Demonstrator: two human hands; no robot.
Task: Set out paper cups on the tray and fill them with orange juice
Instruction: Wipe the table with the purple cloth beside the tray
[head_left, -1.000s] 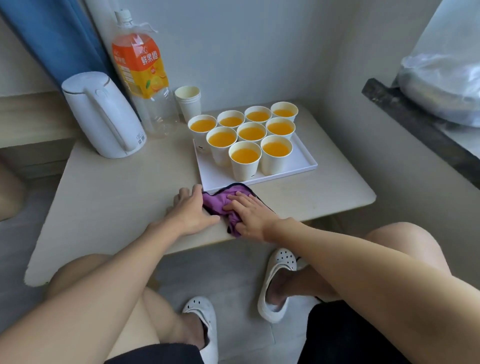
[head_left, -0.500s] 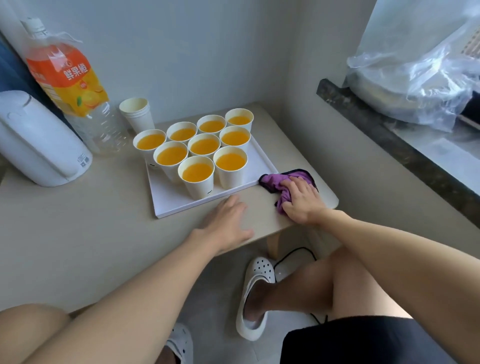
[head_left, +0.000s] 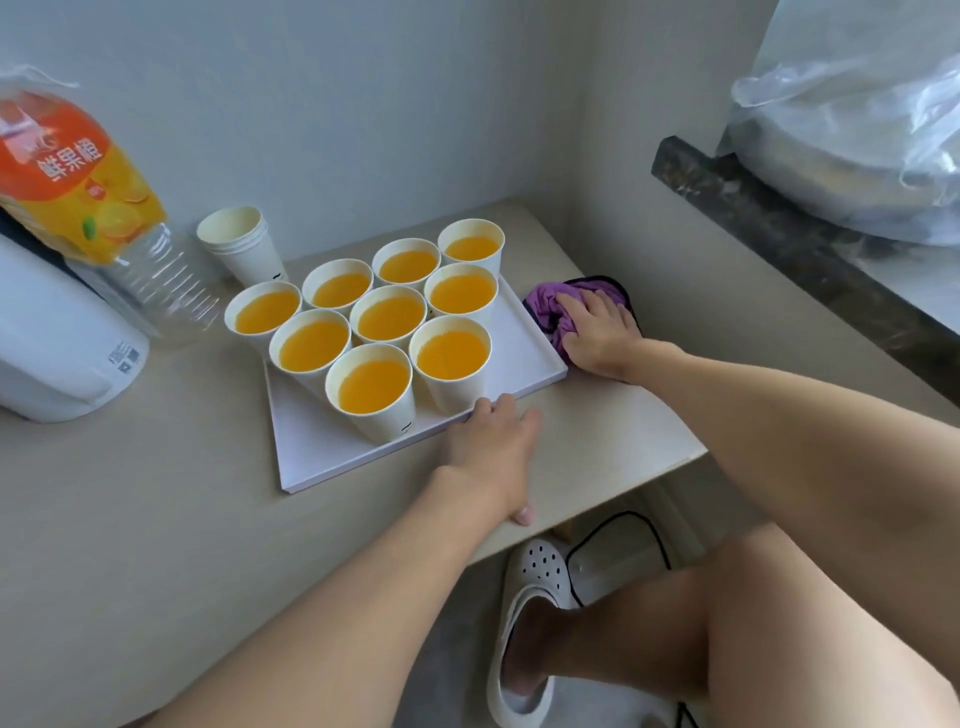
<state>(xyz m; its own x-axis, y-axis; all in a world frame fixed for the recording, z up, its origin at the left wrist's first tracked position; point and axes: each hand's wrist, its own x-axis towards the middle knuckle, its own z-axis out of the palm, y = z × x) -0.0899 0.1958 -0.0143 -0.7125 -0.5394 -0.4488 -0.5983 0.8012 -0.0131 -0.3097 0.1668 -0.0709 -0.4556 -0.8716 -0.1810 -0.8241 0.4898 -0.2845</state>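
Cups: nine paper cups (head_left: 387, 322) are standing on the white tray (head_left: 524, 343), all showing orange juice near the brim; filling looks done.
Tray's lie: its long edges are running from the near left toward the far right corner of the table (head_left: 156, 493).
Right hand: the right hand (head_left: 597, 332) is pressing flat on a purple cloth (head_left: 545, 306), just beside the tray's right edge, fingers (head_left: 587, 304) spread and bearing down on the cloth, not closed round it.
Left hand: the left hand (head_left: 493, 447) is lying palm down on the table, fingertips touching the tray's near edge, fingers loosely open, holding nothing.
Nearer hand: the left is sitting closer to the cups; the right is working the bare strip between tray and wall.
Likely step: wiping round the tray while steadying it, I'd judge.
Risk: a nudge could slop the full cups.
Spare items: a stack of empty cups (head_left: 241, 244) and the juice bottle (head_left: 78, 182) are standing behind the tray's left.
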